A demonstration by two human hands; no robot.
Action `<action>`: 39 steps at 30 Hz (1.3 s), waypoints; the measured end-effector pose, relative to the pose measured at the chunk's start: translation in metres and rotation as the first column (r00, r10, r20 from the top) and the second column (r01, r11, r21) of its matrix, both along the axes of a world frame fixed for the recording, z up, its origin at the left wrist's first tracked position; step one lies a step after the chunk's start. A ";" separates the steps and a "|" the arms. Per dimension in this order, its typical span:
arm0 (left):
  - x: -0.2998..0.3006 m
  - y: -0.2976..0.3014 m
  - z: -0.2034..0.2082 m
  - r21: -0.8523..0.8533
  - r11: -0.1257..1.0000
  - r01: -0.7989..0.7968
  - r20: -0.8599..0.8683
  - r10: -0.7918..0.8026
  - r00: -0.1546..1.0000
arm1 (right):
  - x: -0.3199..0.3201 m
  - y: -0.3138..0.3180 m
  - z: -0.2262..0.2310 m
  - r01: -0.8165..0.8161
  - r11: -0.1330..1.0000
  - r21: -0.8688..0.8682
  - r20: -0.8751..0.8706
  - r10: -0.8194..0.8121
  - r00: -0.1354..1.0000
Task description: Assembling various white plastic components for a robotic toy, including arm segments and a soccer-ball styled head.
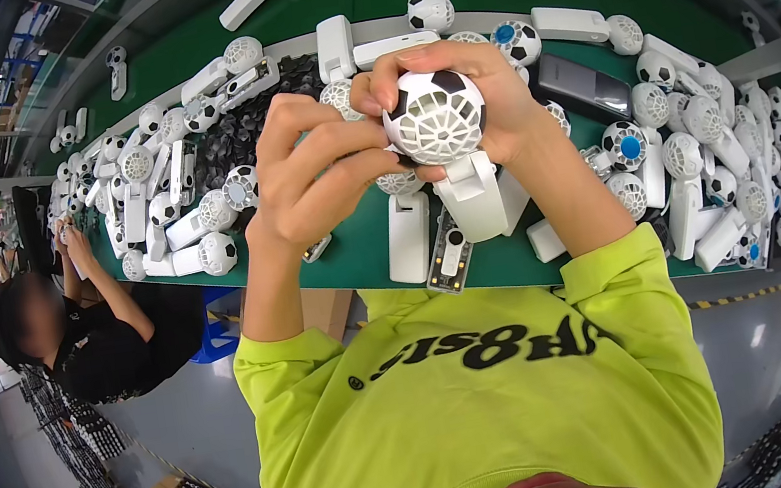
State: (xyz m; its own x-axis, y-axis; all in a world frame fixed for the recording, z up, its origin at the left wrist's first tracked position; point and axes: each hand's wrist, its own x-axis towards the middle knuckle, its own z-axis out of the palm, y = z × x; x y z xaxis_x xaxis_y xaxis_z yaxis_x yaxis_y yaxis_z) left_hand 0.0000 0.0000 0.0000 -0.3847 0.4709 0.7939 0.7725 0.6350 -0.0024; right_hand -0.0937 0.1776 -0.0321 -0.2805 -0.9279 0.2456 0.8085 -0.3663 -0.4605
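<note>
In front of my chest I hold a handheld fan with a football-patterned ball head (437, 118), its white grille toward me. My right hand (487, 78) wraps around the top and right side of the ball. My left hand (313, 165) is closed, its fingertips pinching at the ball's left edge. A white curved handle piece (473, 199) hangs below the head. Close under it, an opened handle with a circuit board (449, 260) shows at the table's edge; whether it belongs to the held fan, I cannot tell.
Several white football fans (136, 163) crowd the green table (344, 269) at left, with more piled (719, 144) at right. Small black parts (225, 148) lie heaped behind my left hand. A dark grey device (584, 84) rests at right. At far left a co-worker (90, 329) sits.
</note>
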 end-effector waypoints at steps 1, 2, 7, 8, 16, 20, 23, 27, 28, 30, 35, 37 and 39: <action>-0.001 0.000 0.003 0.022 1.000 0.016 0.031 -0.016 0.999 | 0.001 0.000 0.001 -0.008 1.000 0.007 -0.005 0.008 1.000; -0.002 0.000 0.005 0.044 0.999 0.030 0.062 -0.033 0.998 | 0.002 0.000 0.002 -0.016 1.000 0.015 -0.011 0.017 1.000; -0.005 0.005 0.003 0.188 0.978 0.089 0.174 -0.122 0.977 | 0.009 0.004 0.009 -0.036 0.998 0.052 0.001 0.036 0.999; -0.004 0.005 0.004 0.189 0.978 0.086 0.173 -0.120 0.978 | 0.010 0.004 0.010 -0.039 0.998 0.054 0.001 0.039 0.999; -0.008 0.004 0.007 0.221 0.973 0.066 0.283 -0.129 0.950 | 0.009 0.004 0.010 0.012 0.992 0.126 0.041 -0.017 0.999; -0.002 0.002 0.006 0.222 0.974 0.055 0.274 -0.116 0.955 | 0.012 0.001 0.008 0.021 0.984 0.175 0.012 -0.023 1.000; 0.006 -0.006 0.007 0.166 0.985 0.054 0.307 -0.103 0.946 | 0.019 -0.002 0.011 -0.033 0.981 0.190 0.068 0.020 0.997; 0.003 -0.015 0.011 -0.147 0.977 -0.152 0.356 0.196 0.914 | 0.028 -0.012 0.002 0.474 0.826 0.305 -0.558 -0.248 0.792; 0.002 -0.016 0.011 -0.146 0.977 -0.153 0.337 0.194 0.921 | 0.026 -0.012 0.006 0.481 0.826 0.294 -0.573 -0.251 0.780; -0.004 -0.018 0.003 0.023 0.991 -0.132 0.366 0.115 0.924 | 0.015 -0.006 0.013 0.626 0.770 0.120 -0.685 -0.392 0.614; -0.002 -0.045 -0.025 -0.061 0.933 -0.355 0.456 0.342 0.821 | -0.052 0.063 0.088 0.886 0.460 -0.061 -0.561 -0.750 0.351; -0.006 -0.046 -0.048 -0.120 0.891 -0.438 0.475 0.439 0.763 | -0.106 0.075 0.085 0.981 -0.012 -0.194 -0.594 -0.794 -0.127; -0.019 -0.038 -0.069 -0.251 0.798 -0.548 0.491 0.593 0.638 | -0.150 0.091 0.061 0.811 -0.374 -0.450 -0.756 -0.325 -0.569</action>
State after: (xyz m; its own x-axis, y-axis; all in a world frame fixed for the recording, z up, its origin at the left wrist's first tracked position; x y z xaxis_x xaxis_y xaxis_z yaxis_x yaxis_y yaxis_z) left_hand -0.0189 -0.0382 -0.0689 -0.9329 0.0616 0.3548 0.1466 0.9649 0.2179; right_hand -0.2441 0.2682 0.0293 -0.6266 0.2251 0.7461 -0.6940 0.2744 -0.6656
